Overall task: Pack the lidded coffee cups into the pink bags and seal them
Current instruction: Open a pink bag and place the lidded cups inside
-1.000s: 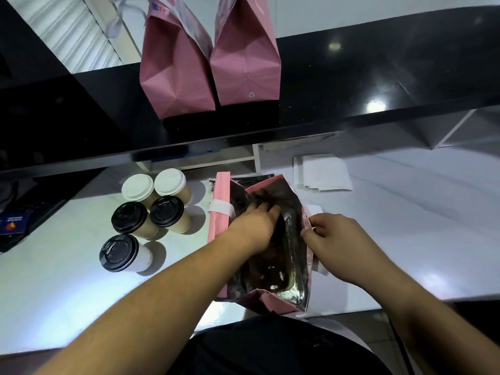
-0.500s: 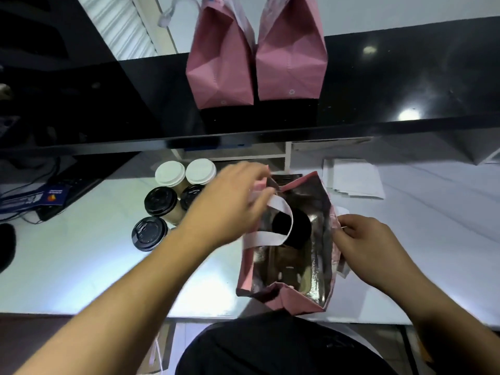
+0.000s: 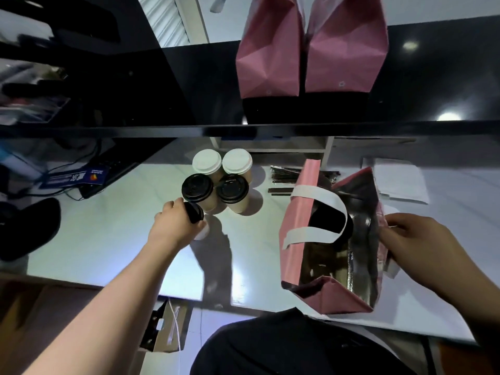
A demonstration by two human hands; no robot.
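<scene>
Overhead, a glossy black shelf [image 3: 419, 85] carries two closed pink bags [image 3: 311, 50] above the white counter [image 3: 94, 239]; the left hand [image 3: 176, 226] curls round a black-lidded cup [image 3: 195, 212], its body mostly hidden; the right hand [image 3: 414, 244] pinches the open bag [image 3: 300, 212]'s rim; four lidded cups [image 3: 216, 177] stand close by; something dark sits inside, indistinct.

The white counter [image 3: 108, 239] bears five lidded cups [image 3: 216, 182], an open pink bag [image 3: 300, 212], papers [image 3: 400, 182] (possibly napkins).

pink bags: 3, two on the black shelf [image 3: 433, 85], one open on the desk [image 3: 108, 239] | white-lidded cups: 2 | black-lidded cups: 3 on desk, 1 inside the open bag | hands: 2
</scene>
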